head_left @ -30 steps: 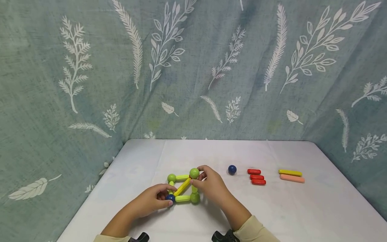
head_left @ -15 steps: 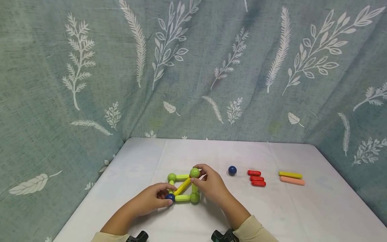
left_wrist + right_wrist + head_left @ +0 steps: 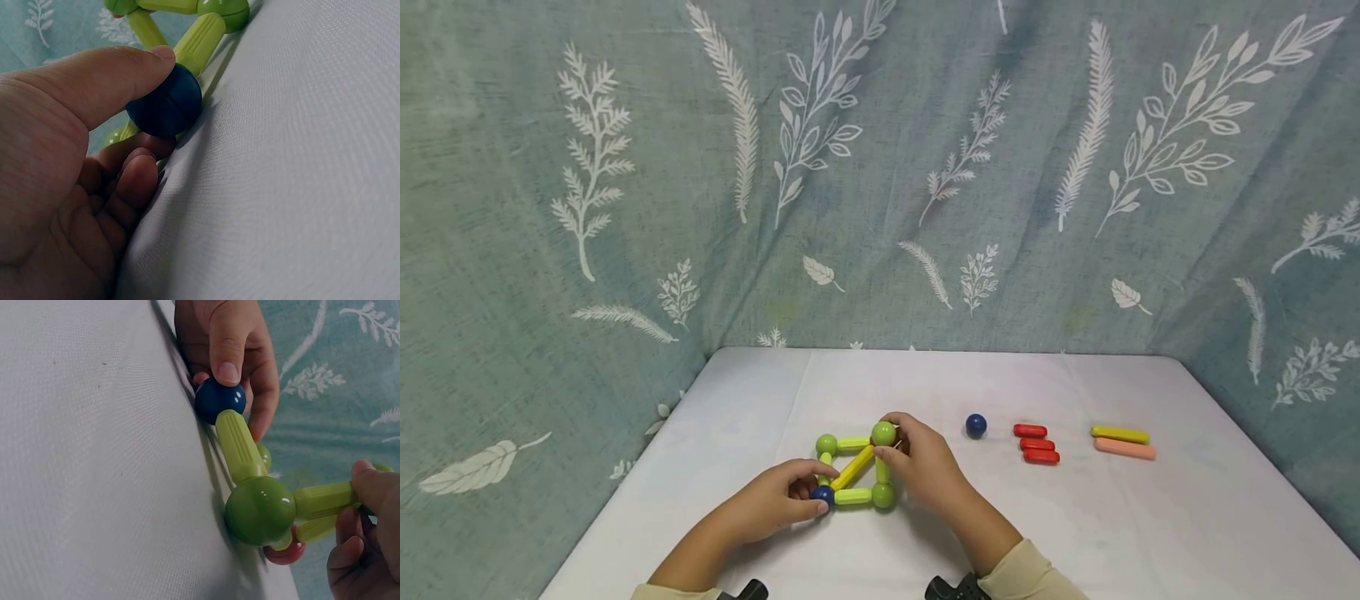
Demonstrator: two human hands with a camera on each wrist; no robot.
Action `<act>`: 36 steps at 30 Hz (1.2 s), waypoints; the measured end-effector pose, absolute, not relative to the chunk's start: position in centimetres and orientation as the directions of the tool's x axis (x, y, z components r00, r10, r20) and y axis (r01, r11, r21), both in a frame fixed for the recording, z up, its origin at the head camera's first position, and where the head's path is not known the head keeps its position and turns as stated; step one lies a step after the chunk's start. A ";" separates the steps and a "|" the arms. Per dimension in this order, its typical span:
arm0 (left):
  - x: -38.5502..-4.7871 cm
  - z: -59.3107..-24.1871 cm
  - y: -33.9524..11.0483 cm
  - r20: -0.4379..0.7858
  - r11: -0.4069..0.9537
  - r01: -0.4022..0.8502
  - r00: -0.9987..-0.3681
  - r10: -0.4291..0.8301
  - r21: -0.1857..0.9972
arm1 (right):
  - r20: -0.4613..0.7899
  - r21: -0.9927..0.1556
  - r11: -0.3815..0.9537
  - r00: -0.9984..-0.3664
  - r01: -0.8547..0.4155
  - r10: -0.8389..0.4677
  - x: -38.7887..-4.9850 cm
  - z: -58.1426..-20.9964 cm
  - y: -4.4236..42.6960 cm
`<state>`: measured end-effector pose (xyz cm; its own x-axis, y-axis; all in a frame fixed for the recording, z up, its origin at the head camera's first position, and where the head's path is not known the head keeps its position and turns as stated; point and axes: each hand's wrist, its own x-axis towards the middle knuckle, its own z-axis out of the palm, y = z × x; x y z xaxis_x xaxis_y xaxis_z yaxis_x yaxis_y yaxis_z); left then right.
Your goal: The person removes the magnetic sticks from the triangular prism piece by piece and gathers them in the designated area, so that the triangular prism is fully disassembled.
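A four-sided frame of magnetic rods and balls lies on the table under both hands. Light green rods form its sides, with green balls at three corners and a dark blue ball at the near left. A yellow rod crosses it diagonally. My left hand pinches the blue ball between thumb and fingers, as the left wrist view confirms. My right hand grips the far right corner, fingers behind its green ball and thumb just below. A red round piece shows partly behind the near right ball.
To the right on the white table lie a loose blue ball, three short red rods, a yellow rod and a salmon rod. Leaf-patterned cloth hangs behind the table.
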<state>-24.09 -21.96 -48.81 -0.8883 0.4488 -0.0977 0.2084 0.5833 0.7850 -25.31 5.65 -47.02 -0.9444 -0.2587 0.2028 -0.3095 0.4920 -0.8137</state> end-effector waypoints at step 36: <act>-24.2 -49.0 -22.0 -0.099 0.586 0.220 -0.881 0.463 0.780 | 0.158 -0.904 0.373 -0.973 -0.210 -0.166 -25.5 -46.6 7.0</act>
<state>-24.17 -21.98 -49.04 -0.8810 0.4627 -0.0991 0.2202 0.5863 0.7796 -25.48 6.99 -46.64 -0.9735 -0.1656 0.1580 -0.2101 0.3725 -0.9039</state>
